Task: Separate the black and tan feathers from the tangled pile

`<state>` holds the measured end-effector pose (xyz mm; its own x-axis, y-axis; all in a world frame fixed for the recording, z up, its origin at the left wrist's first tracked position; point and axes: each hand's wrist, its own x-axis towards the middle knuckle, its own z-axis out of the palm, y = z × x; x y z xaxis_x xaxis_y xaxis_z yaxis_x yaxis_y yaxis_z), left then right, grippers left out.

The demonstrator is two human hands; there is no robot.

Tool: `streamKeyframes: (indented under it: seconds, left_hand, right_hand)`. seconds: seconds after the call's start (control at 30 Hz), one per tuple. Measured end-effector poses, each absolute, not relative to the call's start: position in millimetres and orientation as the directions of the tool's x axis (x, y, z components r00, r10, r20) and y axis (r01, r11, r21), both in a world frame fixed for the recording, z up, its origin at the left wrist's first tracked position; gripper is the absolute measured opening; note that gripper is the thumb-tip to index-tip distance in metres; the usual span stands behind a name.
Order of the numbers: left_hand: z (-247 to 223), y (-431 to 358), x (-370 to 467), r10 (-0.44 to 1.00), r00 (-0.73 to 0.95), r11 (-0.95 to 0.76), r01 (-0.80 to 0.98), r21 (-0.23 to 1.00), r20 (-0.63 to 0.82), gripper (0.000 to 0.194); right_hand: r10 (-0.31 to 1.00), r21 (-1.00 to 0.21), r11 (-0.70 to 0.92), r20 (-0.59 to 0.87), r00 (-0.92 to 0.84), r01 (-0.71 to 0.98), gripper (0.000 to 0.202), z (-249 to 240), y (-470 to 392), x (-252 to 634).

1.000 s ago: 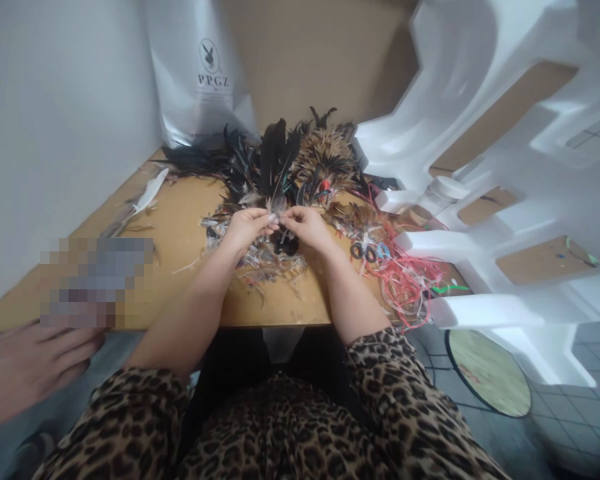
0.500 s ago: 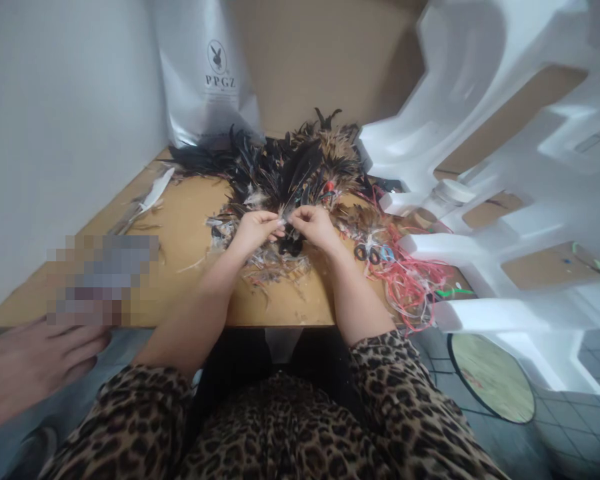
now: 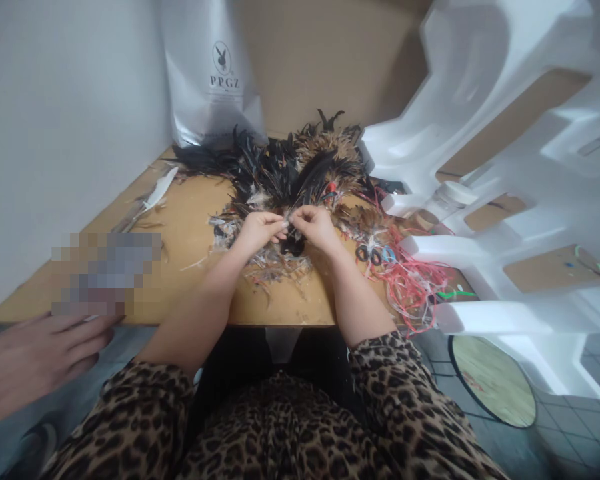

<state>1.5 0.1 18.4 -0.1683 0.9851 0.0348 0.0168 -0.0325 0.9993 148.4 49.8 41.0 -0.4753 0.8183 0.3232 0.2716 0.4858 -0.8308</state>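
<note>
Head view: at the frame's centre I'm watching the left hand (image 3: 261, 233) and the right hand (image 3: 314, 225) pinching dark feathers (image 3: 316, 175) by their base. A feather heap (image 3: 267, 160) is lying just behind; another person's hand (image 3: 55, 357) is showing at lower left.

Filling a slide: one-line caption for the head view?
Left hand and right hand pinch dark feathers at the base over a table, pink strands lying to the right.

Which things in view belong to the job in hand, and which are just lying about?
Seemingly in the job: left hand, right hand, black feathers they pinch, feather pile.
Seemingly just lying about: silver PPGZ bag, white feather, pink strings.
</note>
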Motion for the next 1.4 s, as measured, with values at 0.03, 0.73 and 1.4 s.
streamKeyframes:
  seconds: [0.03, 0.73, 1.4]
  left_hand:
    - [18.7, 0.0, 1.7, 0.984, -0.171, -0.036, 0.021, 0.999, 0.04, 0.018]
    - [14.4, 2.5, 2.4, 0.983, -0.176, -0.066, -0.032, 0.997, 0.06, 0.015]
    - [13.0, 3.2, 3.1, 0.978, -0.199, -0.065, -0.02, 0.998, 0.059, 0.016]
  right_hand:
    - [0.82, -0.834, 0.481, 0.32, -0.474, 0.269, 0.021, 41.0, 49.7, 148.3]
    - [0.854, -0.884, 0.412, 0.29, -0.432, 0.221, 0.019, 37.4, 50.8, 144.2]
    - [0.853, -0.891, 0.401, 0.28, -0.441, 0.21, 0.021, 34.9, 52.2, 143.6]
